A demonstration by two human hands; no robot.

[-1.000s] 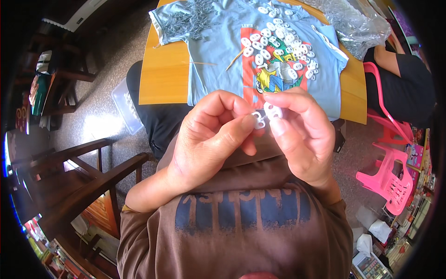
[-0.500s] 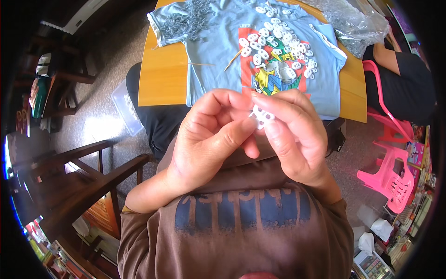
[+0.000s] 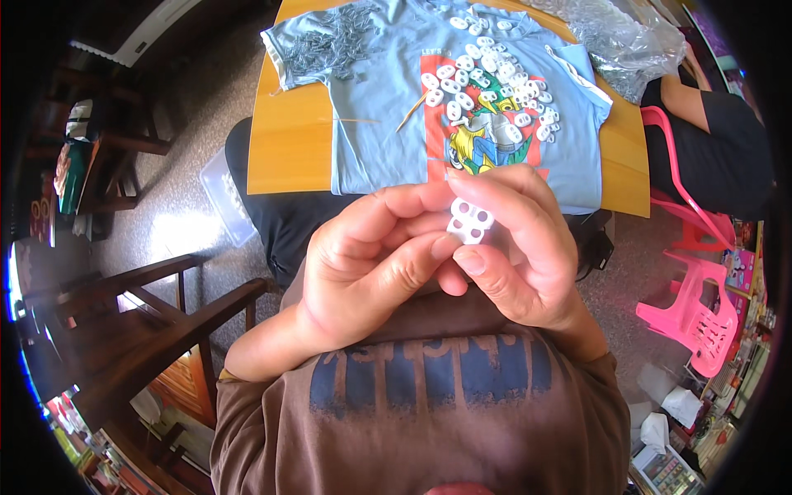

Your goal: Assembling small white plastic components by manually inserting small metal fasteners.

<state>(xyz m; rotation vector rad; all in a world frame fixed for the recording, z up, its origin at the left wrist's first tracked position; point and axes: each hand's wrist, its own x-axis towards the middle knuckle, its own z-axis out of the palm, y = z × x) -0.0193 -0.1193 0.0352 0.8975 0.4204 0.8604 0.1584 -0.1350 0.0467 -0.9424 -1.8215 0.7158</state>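
My left hand [image 3: 363, 264] pinches a small white plastic piece with several round holes [image 3: 471, 221] between thumb and fingers, above my lap. My right hand [image 3: 528, 247] curls around its other side, index finger along the top edge and thumb just below. Its holes face up toward me. Beyond my hands, a light blue T-shirt [image 3: 379, 157] lies spread on a wooden table. Several white oval pieces with two holes [image 3: 495, 70] are scattered over its printed front. A heap of thin grey metal bits [image 3: 330, 45], too small to make out, lies by the left sleeve.
A thin wooden stick [image 3: 412, 111] rests on the shirt. Crumpled clear plastic [image 3: 627, 45] covers the table's far right corner. Another person's dark sleeve [image 3: 726, 124] shows at the right, near a pink plastic chair [image 3: 693, 313]. Dark wooden chairs [image 3: 157, 338] stand left.
My hands have come slightly nearer to me. The white piece has turned so its holes show more fully, and my right thumb has slid down off its face.
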